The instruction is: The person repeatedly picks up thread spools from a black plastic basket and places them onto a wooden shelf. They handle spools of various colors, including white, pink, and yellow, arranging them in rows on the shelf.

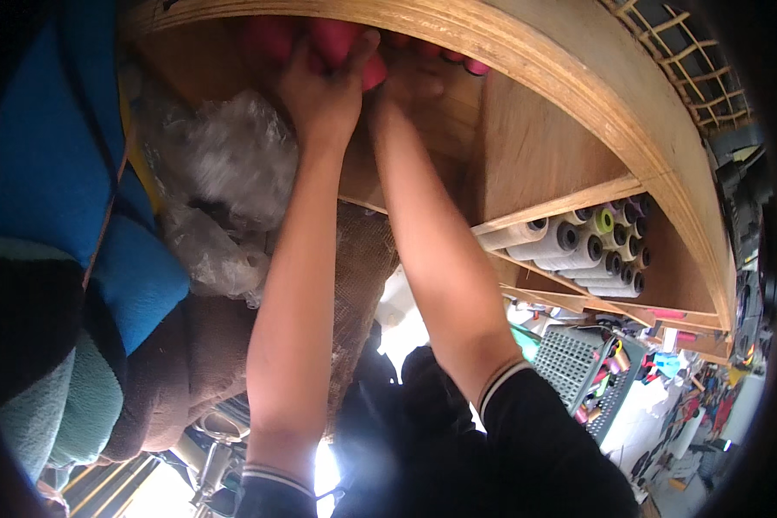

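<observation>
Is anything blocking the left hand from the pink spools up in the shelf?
Nothing visible is: the left hand is directly on the pink spools. The crumpled clear plastic sits left of the forearm, not between them.

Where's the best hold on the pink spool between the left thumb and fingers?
Grip the pink spool around its rounded sides, thumb opposite fingers, as the left hand does. I'd come from the picture's lower edge: another pink spool sits close on its left. Its far end is hidden.
</observation>
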`<action>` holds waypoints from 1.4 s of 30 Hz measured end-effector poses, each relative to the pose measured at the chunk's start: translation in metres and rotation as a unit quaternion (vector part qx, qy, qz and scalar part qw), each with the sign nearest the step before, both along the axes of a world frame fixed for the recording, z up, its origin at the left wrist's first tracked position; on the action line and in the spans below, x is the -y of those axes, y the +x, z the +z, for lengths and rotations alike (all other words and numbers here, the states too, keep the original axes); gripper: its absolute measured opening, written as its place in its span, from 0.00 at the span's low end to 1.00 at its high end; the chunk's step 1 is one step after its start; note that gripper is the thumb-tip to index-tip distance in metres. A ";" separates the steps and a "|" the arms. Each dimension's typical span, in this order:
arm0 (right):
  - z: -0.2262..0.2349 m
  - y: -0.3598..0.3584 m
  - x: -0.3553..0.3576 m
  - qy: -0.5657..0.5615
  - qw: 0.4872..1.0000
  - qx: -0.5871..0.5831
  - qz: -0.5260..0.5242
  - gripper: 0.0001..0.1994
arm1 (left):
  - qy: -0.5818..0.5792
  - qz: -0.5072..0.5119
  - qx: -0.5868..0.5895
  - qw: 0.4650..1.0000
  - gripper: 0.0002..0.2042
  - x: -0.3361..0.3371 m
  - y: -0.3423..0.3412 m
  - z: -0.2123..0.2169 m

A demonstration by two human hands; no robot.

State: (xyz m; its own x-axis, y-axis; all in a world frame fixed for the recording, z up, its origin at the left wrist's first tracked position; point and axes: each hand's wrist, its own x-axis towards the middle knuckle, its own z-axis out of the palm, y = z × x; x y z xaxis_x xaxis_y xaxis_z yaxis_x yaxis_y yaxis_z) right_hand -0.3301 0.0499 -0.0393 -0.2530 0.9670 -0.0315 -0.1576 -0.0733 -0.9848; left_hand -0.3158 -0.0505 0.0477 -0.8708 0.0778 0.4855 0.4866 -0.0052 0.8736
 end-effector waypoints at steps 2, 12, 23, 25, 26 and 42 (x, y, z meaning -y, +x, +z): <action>0.005 0.016 0.000 -0.065 0.997 -0.039 -0.022 0.12 | 0.028 -0.032 0.039 0.998 0.19 -0.019 -0.035 -0.021; 0.091 0.173 0.083 0.077 0.962 -0.130 0.228 0.05 | -0.112 0.091 -0.025 0.989 0.17 -0.071 -0.080 -0.053; 0.071 0.262 0.072 0.061 0.949 -0.048 0.305 0.07 | -0.127 0.074 -0.019 0.989 0.17 -0.091 -0.100 -0.049; 0.070 0.266 0.073 0.041 0.949 -0.057 0.307 0.07 | -0.129 0.072 -0.020 0.989 0.17 -0.089 -0.101 -0.049; 0.069 0.267 0.073 0.031 0.949 -0.061 0.307 0.07 | -0.128 0.067 -0.018 0.989 0.17 -0.088 -0.100 -0.050; 0.053 0.268 0.069 0.015 0.942 -0.025 0.333 0.06 | -0.133 0.029 -0.011 0.991 0.16 -0.089 -0.105 -0.058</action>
